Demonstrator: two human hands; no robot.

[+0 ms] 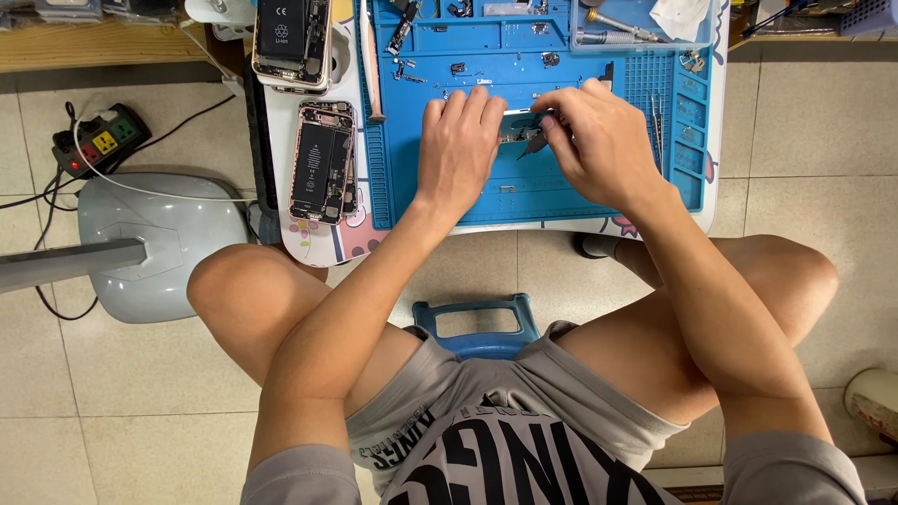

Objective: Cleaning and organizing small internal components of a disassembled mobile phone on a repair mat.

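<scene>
**Both hands on small phone part, mid-mat**

Fingers (465, 110) of left hand (456, 154) lie flat and close together, tips pressing down on left end of a small metallic phone part (520, 126). Right hand (599, 140) has fingers curled, pinched together at right end of same part; a thin dark tool (533, 143) pokes out below the pinch, looks like tweezers, tip too small to confirm. Part mostly hidden between the two hands.

Location: part sits on blue repair mat (524, 192), roughly centre, on a small white counter (318, 245). Both hands touching the part, wrists over the mat's near edge.

Around it:
- Opened phone (323, 161), back up, battery and board exposed, lying on counter just left of mat.
- Second opened phone (292, 39) further up, also left of mat, battery visible.
- Slim pry tool (369, 65) along mat's left edge, between phones and mat.
- Loose small screws and brackets scattered across mat's upper area, well apart from hands.
- Silver screwdriver (613, 25) in top-right tray section.
- Tweezers (657, 126) on mat's right strip, just beside right hand.

Floor: power strip (101, 138) at left with cables, grey lamp base (159, 238) near it. Blue stool (479, 323) under the person, knees spread either side of counter.
</scene>
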